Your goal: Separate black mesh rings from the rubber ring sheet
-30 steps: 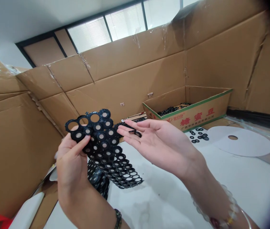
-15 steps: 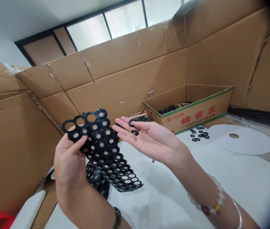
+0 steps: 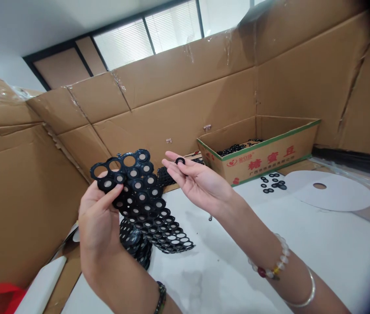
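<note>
My left hand [image 3: 98, 222] grips a punched black rubber sheet [image 3: 142, 198] at its upper end, with the thumb across the front. The sheet is a lattice of rings, many with pale centres, and it hangs down towards the table. My right hand [image 3: 198, 179] is held palm up beside the sheet, fingers slightly curled. A small black rubber ring [image 3: 180, 161] lies on its fingers. Below the sheet, a stack of similar black punched sheets [image 3: 132, 244] rests on the white table [image 3: 270, 257].
A cardboard box with a green rim [image 3: 257, 163] holds black rings at the back. Loose black rings [image 3: 272, 182] lie in front of it, next to a white paper disc with a central hole [image 3: 330, 192]. Cardboard sheets [image 3: 172, 109] line the walls.
My right hand has drawn back towards me and turned, its fingers curling more. Only one ring shows on it now, where two showed earlier. The left hand and sheet have barely moved.
</note>
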Action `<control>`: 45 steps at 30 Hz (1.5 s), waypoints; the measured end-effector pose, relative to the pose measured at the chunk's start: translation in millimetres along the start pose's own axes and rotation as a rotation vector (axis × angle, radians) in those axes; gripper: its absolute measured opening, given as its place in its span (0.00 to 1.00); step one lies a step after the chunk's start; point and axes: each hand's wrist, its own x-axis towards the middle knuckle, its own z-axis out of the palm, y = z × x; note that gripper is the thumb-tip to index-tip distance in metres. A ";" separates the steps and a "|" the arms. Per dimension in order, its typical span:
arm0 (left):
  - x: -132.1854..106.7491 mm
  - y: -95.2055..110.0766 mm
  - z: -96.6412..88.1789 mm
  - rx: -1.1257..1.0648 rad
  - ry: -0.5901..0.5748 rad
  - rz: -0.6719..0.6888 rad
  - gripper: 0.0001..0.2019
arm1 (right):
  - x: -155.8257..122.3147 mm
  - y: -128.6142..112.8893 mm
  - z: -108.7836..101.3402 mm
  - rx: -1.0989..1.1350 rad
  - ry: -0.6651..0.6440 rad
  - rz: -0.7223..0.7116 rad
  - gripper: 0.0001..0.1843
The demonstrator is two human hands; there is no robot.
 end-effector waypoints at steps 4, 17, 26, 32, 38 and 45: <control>-1.6 2.2 -1.6 0.011 0.003 -0.013 0.07 | -1.0 -0.2 1.0 0.005 0.010 0.021 0.21; -1.4 1.3 -3.5 0.004 0.017 -0.026 0.08 | -2.3 -3.9 -4.3 0.079 0.043 0.182 0.19; 0.6 -1.3 -2.4 -0.007 0.028 -0.010 0.09 | 0.5 -1.5 -2.9 0.014 0.166 0.146 0.16; 0.3 0.1 -1.3 -0.018 0.043 -0.011 0.09 | 4.5 2.3 -10.1 0.009 0.167 0.164 0.15; 1.0 -0.3 -0.9 -0.018 0.039 -0.013 0.09 | 6.8 -0.2 -11.7 0.010 0.152 0.194 0.15; 0.4 -0.5 -1.9 -0.017 0.041 -0.008 0.09 | 2.8 -0.8 -8.1 0.017 0.155 0.193 0.14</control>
